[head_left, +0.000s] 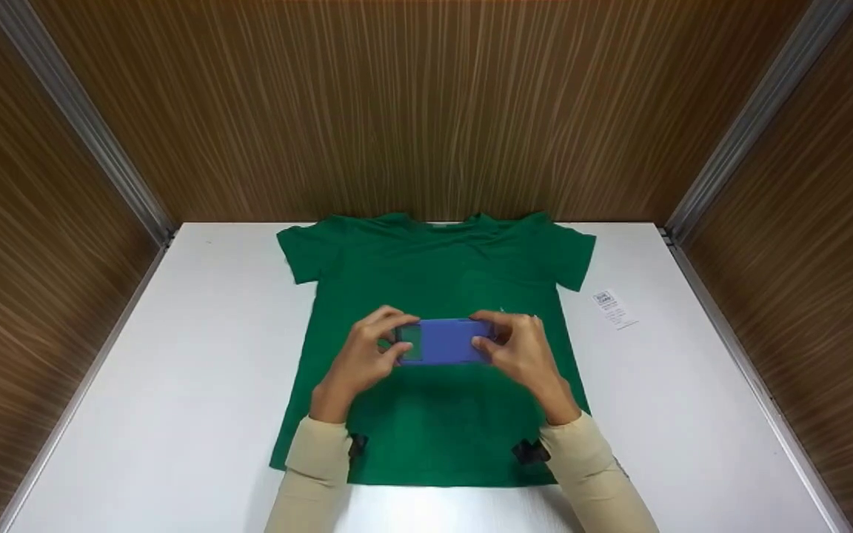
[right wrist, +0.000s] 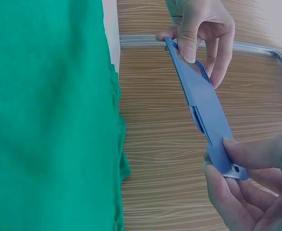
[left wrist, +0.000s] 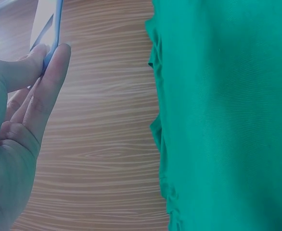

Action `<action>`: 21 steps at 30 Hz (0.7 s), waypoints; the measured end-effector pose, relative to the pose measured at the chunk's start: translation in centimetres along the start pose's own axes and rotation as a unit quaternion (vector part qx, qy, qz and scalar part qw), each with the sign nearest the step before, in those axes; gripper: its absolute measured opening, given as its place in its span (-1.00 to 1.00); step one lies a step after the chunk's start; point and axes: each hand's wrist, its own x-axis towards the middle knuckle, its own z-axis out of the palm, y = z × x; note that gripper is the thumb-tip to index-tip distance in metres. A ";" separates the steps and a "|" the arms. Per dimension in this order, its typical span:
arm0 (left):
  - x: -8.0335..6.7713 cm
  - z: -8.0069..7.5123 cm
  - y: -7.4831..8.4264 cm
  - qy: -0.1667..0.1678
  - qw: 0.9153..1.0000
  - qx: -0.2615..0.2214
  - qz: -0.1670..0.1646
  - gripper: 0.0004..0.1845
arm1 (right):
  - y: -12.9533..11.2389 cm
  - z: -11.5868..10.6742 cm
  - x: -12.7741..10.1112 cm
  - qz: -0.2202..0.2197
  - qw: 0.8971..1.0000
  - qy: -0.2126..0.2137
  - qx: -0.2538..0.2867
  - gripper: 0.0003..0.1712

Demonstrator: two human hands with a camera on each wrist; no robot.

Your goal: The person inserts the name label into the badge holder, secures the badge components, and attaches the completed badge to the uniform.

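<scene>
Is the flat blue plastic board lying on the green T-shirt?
No, the flat blue plastic board is held up in the air by the left hand and right hand, away from the green T-shirt.

Green shirt, blue card, wood-grain walls.
T-shirt (head_left: 434, 400) under both hands was plain green; flat plastic piece (head_left: 445, 341) between them was blue; table (head_left: 189, 370) white; sleeves (head_left: 315, 459) beige; walls (head_left: 426, 104) brown streaked.

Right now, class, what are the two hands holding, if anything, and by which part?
A flat blue plastic board, held above the green T-shirt: the left hand pinches its left end, the right hand its right end.
</scene>
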 end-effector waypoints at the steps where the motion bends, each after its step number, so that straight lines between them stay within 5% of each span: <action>1: 0.0 0.0 0.0 0.001 1.000 -0.001 0.000 -0.63 | 0.0 0.0 0.0 0.001 1.000 0.000 0.000 -0.69; 21: -0.1 -0.3 -0.2 0.001 1.000 -0.004 -0.005 -0.63 | 0.1 -0.3 0.2 0.006 1.000 0.005 -0.005 -0.66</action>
